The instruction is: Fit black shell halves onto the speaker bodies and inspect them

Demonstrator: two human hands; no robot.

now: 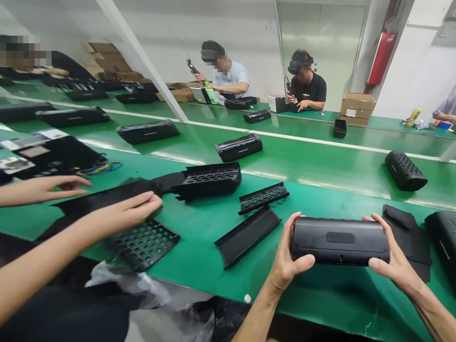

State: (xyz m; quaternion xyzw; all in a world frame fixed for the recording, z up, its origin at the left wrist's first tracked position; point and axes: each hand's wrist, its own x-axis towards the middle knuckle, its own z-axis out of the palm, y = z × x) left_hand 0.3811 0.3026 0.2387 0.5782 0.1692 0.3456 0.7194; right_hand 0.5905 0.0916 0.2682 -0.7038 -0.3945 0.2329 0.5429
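Observation:
Between my two hands is a black oblong casing (340,251), with a rounded-end oval recess on the side facing me. My left hand (287,259) grips its left end, thumb along the lower edge. At the right end my right hand (395,259) clasps it the same way. It is held level above the green table. Left of it lie a smooth curved black panel (247,236) and a slotted black panel (263,197). Flat black sheets (408,237) rest behind my right hand.
Beside me on the left, a co-worker's hands (138,209) reach over black sheets and a perforated panel (149,242). An open slotted casing (210,179) lies farther back. Several casings stand on the green belt (302,164). Another black casing (441,242) sits at far right. People work opposite.

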